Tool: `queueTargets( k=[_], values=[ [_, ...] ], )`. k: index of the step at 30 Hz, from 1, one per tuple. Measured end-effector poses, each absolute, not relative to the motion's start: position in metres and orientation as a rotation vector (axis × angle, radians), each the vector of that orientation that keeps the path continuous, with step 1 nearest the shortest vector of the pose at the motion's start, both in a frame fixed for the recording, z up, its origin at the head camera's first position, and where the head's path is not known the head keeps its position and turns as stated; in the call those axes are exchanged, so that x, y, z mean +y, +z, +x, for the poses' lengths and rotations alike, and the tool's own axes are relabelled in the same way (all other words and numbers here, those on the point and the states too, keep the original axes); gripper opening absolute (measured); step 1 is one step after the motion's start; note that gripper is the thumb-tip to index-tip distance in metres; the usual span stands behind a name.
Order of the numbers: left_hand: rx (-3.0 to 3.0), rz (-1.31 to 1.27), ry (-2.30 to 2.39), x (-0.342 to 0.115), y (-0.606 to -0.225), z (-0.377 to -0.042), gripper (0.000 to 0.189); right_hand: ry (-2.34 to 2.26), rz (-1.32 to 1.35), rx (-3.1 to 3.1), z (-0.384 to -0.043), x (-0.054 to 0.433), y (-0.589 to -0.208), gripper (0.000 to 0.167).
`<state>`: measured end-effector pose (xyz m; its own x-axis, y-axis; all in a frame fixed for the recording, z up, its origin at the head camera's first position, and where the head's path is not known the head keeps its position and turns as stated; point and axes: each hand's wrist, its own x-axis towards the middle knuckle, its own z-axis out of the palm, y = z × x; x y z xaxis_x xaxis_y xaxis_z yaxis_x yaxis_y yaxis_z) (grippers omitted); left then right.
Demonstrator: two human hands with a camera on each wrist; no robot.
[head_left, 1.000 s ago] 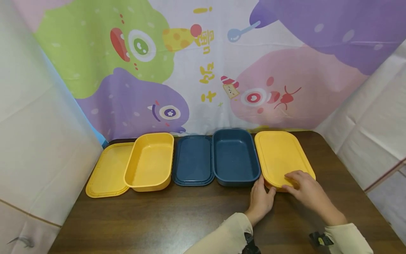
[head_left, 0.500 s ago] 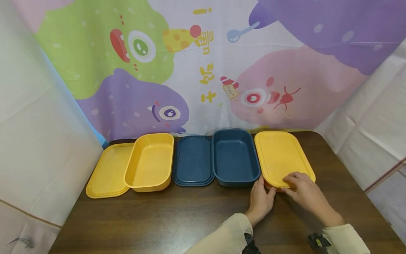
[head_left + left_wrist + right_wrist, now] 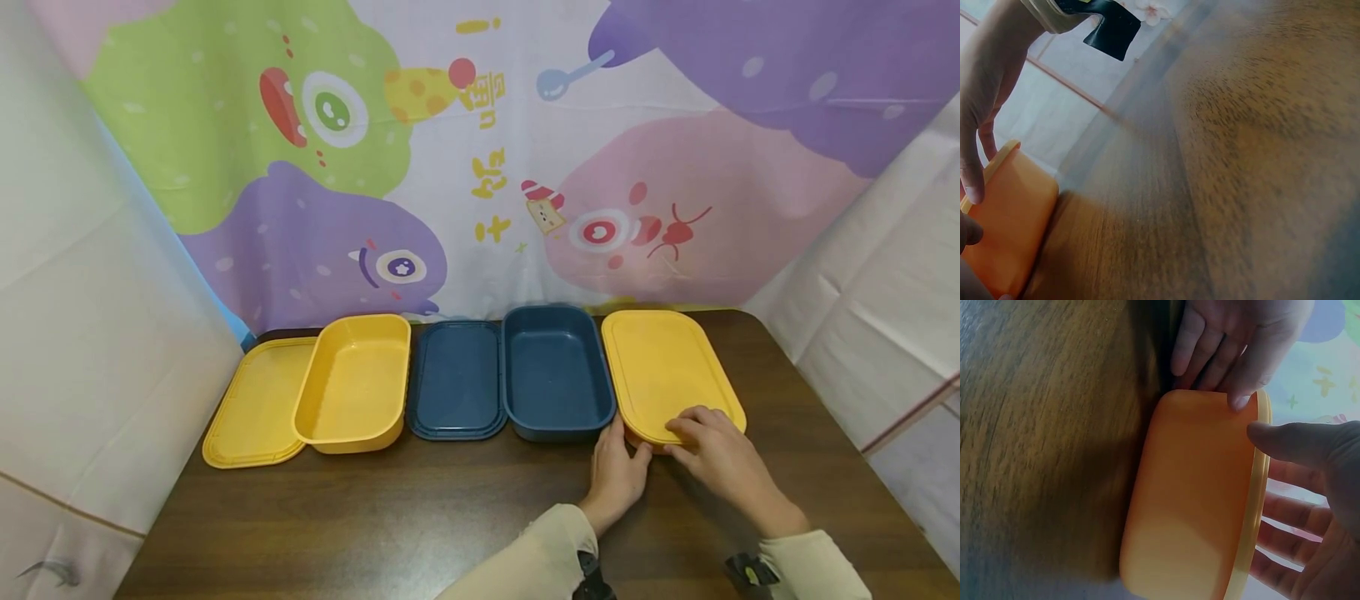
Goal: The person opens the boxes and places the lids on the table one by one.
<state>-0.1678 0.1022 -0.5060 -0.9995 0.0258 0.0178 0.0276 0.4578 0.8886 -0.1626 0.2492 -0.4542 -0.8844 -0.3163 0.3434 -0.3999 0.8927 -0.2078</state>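
Observation:
At the right end of the row stands a yellow food box (image 3: 1185, 487) with a yellow lid (image 3: 663, 367) on top. My left hand (image 3: 617, 475) holds its near-left corner, thumb on the front wall just under the rim and fingers along the left side. My right hand (image 3: 726, 457) grips the lid's near edge. In the right wrist view its thumb (image 3: 1291, 440) sits at the rim while the fingers spread over the lid's top. The box's front wall also shows in the left wrist view, below the right hand.
Left of the covered box, a dark blue open box (image 3: 558, 371), a dark blue lid (image 3: 459, 379), a yellow open box (image 3: 356, 379) and another yellow lid (image 3: 258, 404) line the back of the brown table (image 3: 360, 533). A printed cloth (image 3: 517, 150) hangs behind.
The right hand and wrist have shifted slightly to the left along the lid's near edge. The left hand, boxes and lids look unmoved.

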Motion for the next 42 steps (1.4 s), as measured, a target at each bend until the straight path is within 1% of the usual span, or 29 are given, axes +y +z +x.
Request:
queueTargets(
  k=[4, 14, 24, 38, 39, 40, 41, 42],
  values=[
    [-2.679, -0.059, -1.631, 0.1017, -0.5053, -0.1681, 0.059, 0.378, 0.557, -2.731, -0.1625, 0.2489, -0.4544, 0.027],
    [-2.622, -0.075, -1.608, 0.1025, -0.5061, -0.1687, 0.057, 0.209, 0.721, -2.560, -0.1638, 0.2491, -0.4555, 0.028],
    [-2.635, -0.053, -1.596, 0.1039, -0.5062, -0.1684, 0.058, 0.124, 0.740, -2.524, -0.1623, 0.2490, -0.4540, 0.027],
    [-2.646, -0.047, -1.613, 0.1042, -0.5069, -0.1659, 0.061, 0.096, 0.777, -2.442, -0.1619, 0.2520, -0.4575, 0.030],
    [-2.646, -0.045, -1.615, 0.1043, -0.5068, -0.1659, 0.062, 0.101, 0.783, -2.433, -0.1620, 0.2524, -0.4572, 0.028],
    [-2.645, -0.042, -1.619, 0.1043, -0.5068, -0.1659, 0.062, 0.108, 0.789, -2.420, -0.1624, 0.2528, -0.4569, 0.021],
    [-2.645, -0.040, -1.625, 0.1043, -0.5067, -0.1658, 0.062, 0.111, 0.793, -2.406, -0.1629, 0.2534, -0.4568, 0.020],
    [-2.644, -0.040, -1.629, 0.1043, -0.5067, -0.1657, 0.062, 0.117, 0.796, -2.393, -0.1639, 0.2541, -0.4569, 0.027]
  ],
)
